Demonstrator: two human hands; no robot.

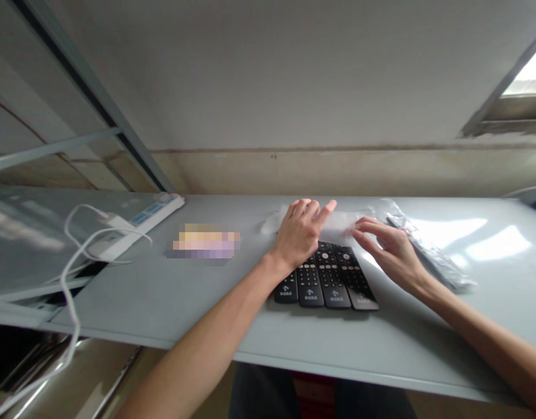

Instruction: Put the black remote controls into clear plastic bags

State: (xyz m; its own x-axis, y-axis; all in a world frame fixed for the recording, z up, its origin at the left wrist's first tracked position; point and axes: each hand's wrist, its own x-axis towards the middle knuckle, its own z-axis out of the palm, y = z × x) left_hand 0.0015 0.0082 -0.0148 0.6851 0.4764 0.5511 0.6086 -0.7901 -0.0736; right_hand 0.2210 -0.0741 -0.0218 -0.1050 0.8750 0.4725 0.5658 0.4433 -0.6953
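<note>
Several black remote controls (pixel 335 282) lie side by side in a row on the grey table, their buttons facing up. My left hand (pixel 297 230) is over the top ends of the left remotes, one finger stretched out to the right and the others bent; its thumb is hidden. Behind the remotes lies a thin, clear plastic bag (pixel 337 221), partly covered by my left hand. My right hand (pixel 390 247) is to the right of the row, thumb and fingertips pinched at the bag's right end.
Another remote in a clear plastic wrapper (pixel 437 259) lies right of my right hand. On the left are a white power strip (pixel 139 227) with a white cable (pixel 69 291) and a blurred-out object (pixel 204 241). A wall (pixel 285 169) borders the table's back.
</note>
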